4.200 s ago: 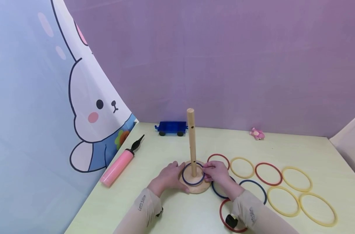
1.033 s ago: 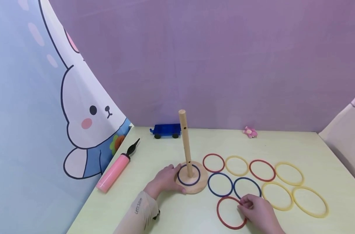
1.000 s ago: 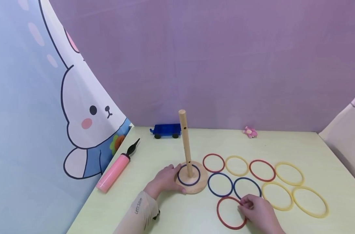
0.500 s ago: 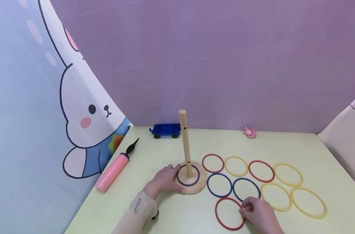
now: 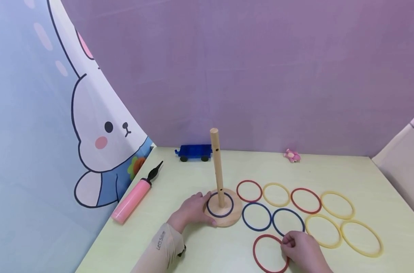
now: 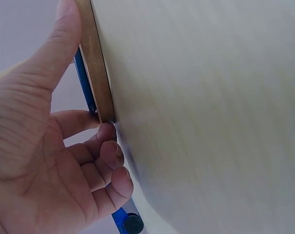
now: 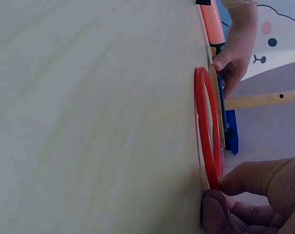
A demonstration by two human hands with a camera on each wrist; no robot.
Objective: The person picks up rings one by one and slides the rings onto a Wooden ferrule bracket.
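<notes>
My left hand [image 5: 192, 211] grips the left edge of the round wooden base of a ring-toss stand [image 5: 232, 218], thumb at the near rim and fingers behind. Its peg [image 5: 216, 163] stands upright, and a dark blue ring [image 5: 233, 204] lies round the peg's foot on the base. In the left wrist view the thumb and curled fingers meet the base's edge [image 6: 96, 63]. My right hand [image 5: 303, 248] pinches the right side of the nearest red ring [image 5: 254, 253] between thumb and fingers. The right wrist view shows that red ring [image 7: 202, 117] low over the table, at the fingertips.
Two dark blue rings [image 5: 243, 220] lie right of the stand. Beyond and beside them are two red rings [image 5: 237, 188] and several yellow rings [image 5: 380, 240]. A pink hand pump [image 5: 132, 201] lies left, a blue toy wagon [image 5: 194, 151] and a small pink figure [image 5: 292, 155] at the back.
Since the oldest frame, my right hand has left the ring on the base and come to the nearest red ring, which has just shifted slightly nearer. My left hand has stayed at the base.
</notes>
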